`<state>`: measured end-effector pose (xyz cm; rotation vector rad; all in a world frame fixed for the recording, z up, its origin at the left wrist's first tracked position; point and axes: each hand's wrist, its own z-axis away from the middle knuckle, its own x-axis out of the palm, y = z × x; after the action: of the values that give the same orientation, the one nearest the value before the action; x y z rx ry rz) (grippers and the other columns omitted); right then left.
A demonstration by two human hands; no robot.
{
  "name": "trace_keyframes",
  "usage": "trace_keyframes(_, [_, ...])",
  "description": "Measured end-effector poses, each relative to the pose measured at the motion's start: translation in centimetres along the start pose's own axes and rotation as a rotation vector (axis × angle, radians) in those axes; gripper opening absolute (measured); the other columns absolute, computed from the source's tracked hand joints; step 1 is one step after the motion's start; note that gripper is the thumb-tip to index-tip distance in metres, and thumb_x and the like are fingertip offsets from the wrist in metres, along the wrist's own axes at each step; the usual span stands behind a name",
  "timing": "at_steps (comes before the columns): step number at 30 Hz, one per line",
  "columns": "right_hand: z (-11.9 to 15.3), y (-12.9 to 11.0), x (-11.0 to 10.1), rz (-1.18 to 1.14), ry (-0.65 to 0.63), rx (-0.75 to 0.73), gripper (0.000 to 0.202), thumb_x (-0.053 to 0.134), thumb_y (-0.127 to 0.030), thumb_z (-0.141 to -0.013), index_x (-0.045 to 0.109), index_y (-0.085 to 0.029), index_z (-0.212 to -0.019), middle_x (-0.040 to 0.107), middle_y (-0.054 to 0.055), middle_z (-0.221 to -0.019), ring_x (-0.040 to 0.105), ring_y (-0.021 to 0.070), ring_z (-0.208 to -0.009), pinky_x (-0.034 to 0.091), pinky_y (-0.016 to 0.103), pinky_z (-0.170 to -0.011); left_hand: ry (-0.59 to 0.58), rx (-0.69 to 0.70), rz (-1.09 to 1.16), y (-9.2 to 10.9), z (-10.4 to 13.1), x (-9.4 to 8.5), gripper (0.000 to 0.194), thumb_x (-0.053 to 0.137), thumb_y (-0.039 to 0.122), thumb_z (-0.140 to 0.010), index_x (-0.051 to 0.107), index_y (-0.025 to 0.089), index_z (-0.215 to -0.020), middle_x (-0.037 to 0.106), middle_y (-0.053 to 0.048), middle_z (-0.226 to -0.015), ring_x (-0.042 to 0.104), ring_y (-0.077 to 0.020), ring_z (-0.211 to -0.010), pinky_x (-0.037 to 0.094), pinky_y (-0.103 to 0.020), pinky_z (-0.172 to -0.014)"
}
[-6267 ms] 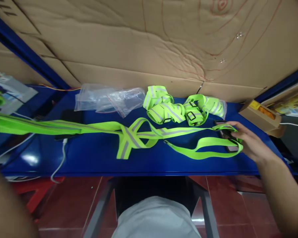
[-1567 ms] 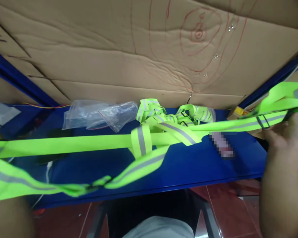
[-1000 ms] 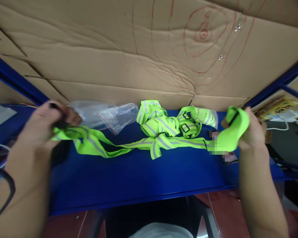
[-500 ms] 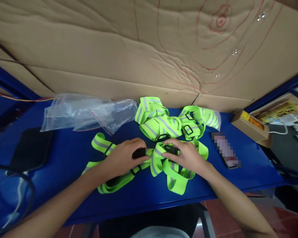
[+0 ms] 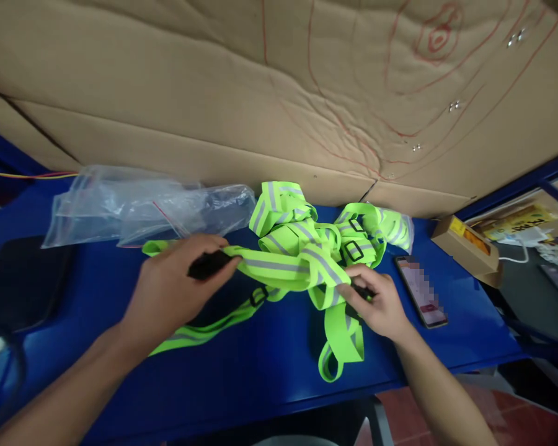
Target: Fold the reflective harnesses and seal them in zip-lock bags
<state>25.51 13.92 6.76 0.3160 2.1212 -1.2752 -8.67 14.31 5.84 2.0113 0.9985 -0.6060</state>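
Note:
A neon yellow-green reflective strap [image 5: 274,267] with a grey stripe stretches between my hands above the blue table. My left hand [image 5: 177,288] is closed on its left end, where a black piece, perhaps a buckle or hook-and-loop patch, shows between thumb and fingers. Pinched in my right hand [image 5: 374,300] is the right part of the strap, with another black piece partly hidden by the fingers. A loop of strap hangs below the right hand onto the table. A black slider buckle [image 5: 259,297] sits on a lower strap length running left under my left hand.
Behind my hands lies a heap of bundled reflective straps [image 5: 286,217]. Clear plastic bags [image 5: 139,207] lie at the back left, a dark flat device [image 5: 16,279] at the far left. A phone [image 5: 421,291] and a cardboard box [image 5: 467,248] are on the right. Cardboard [image 5: 190,93] walls the back.
My hands have moved apart, the left one leftward and nearer, the right one slightly right. The strap between them is now drawn out longer. The view has shifted a little.

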Motion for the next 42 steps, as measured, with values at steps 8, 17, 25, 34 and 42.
trace_keyframes(8, [0.2, 0.8, -1.5, -0.005, -0.205, 0.025, 0.007, 0.071, -0.03, -0.101, 0.071, -0.023, -0.104, 0.064, -0.006, -0.07, 0.055, 0.0072, -0.057, 0.041, 0.021, -0.056, 0.133, -0.183, 0.002, -0.8, -0.5, -0.8, 0.019, 0.078, 0.038, -0.089, 0.069, 0.021, -0.095, 0.08, 0.002, -0.099, 0.075, -0.0179, -0.088, 0.054, -0.027, -0.081])
trace_keyframes(17, [-1.1, -0.7, 0.1, 0.294, -0.134, -0.092, 0.042, 0.062, -0.033, -0.106, 0.058, -0.027, -0.147, 0.07, 0.011, -0.13, 0.071, 0.0237, -0.118, 0.06, 0.037, -0.096, -0.017, -0.052, 0.174, -0.2, 0.0, 0.1, 0.015, 0.071, 0.033, -0.093, 0.062, 0.024, -0.085, 0.079, 0.004, -0.101, 0.076, -0.0145, -0.09, 0.053, -0.026, -0.08])
trace_keyframes(25, [-3.9, -2.2, 2.6, 0.025, -0.405, -0.278, 0.044, 0.055, -0.023, -0.108, 0.048, -0.024, -0.151, 0.066, 0.009, -0.147, 0.063, 0.0221, -0.136, 0.05, 0.042, -0.114, -0.132, -0.057, 0.085, -0.1, 0.1, 0.6, 0.013, 0.069, 0.036, -0.095, 0.065, 0.025, -0.101, 0.08, 0.0, -0.106, 0.077, -0.0206, -0.094, 0.056, -0.03, -0.082])
trace_keyframes(34, [-3.9, -1.8, 4.5, 0.013, -0.319, -0.158, 0.039, 0.076, -0.041, -0.097, 0.065, -0.025, -0.13, 0.076, 0.007, -0.116, 0.069, 0.0236, -0.109, 0.047, 0.04, -0.098, -0.299, 0.176, -0.507, 1.1, 0.6, 0.1, 0.034, 0.058, 0.023, -0.102, 0.065, 0.021, -0.136, 0.055, -0.024, -0.156, 0.059, -0.0467, -0.137, 0.031, -0.075, -0.116])
trace_keyframes(42, [-3.3, -1.4, 4.1, -0.146, -0.133, -0.218, 0.019, 0.065, -0.014, -0.101, 0.066, -0.026, -0.116, 0.077, 0.004, -0.113, 0.073, 0.0207, -0.108, 0.051, 0.04, -0.098, -0.439, 0.36, 0.189, 3.2, 1.2, -0.5, 0.026, 0.051, 0.014, -0.103, 0.068, 0.024, -0.121, 0.079, -0.004, -0.114, 0.073, -0.0204, -0.107, 0.045, -0.042, -0.106])
